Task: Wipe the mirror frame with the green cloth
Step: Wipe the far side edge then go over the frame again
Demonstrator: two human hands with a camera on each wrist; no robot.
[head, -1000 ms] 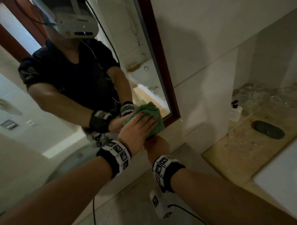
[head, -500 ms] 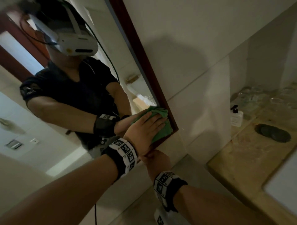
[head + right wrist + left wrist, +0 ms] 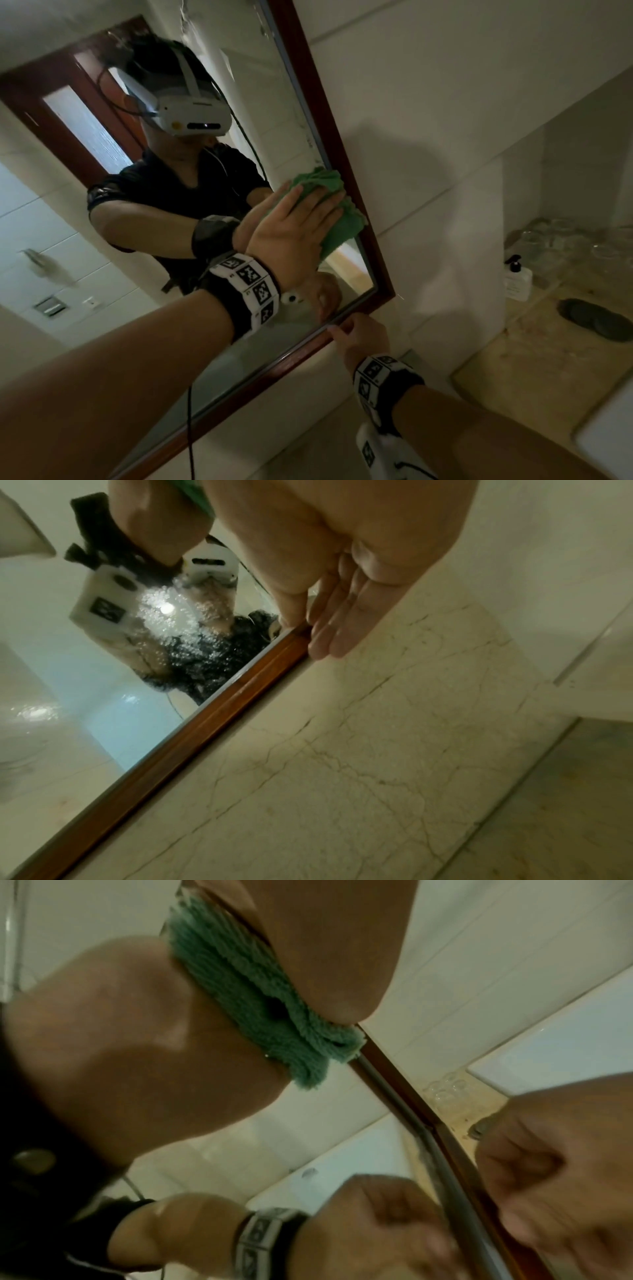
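The mirror's dark red wooden frame (image 3: 329, 113) runs down its right side to a bottom right corner. My left hand (image 3: 298, 226) lies flat, fingers straight, and presses the folded green cloth (image 3: 339, 219) against the right rail and the glass edge. In the left wrist view the cloth (image 3: 260, 996) sits between my palm and its reflection. My right hand (image 3: 359, 337) holds the bottom rail just left of the corner. In the right wrist view its thumb lies on the front of the frame (image 3: 205, 715) and its fingers (image 3: 329, 639) lie under the lower edge.
A stone counter (image 3: 531, 370) lies to the right, with a white pump bottle (image 3: 517, 279), several glasses (image 3: 565, 240) and a dark round object (image 3: 596, 318). A white basin edge (image 3: 609, 442) shows at the lower right. Pale tiled wall surrounds the mirror.
My left hand has slid the cloth up the right rail, away from the bottom corner. My right hand stays at the bottom rail. The head view has tilted upward.
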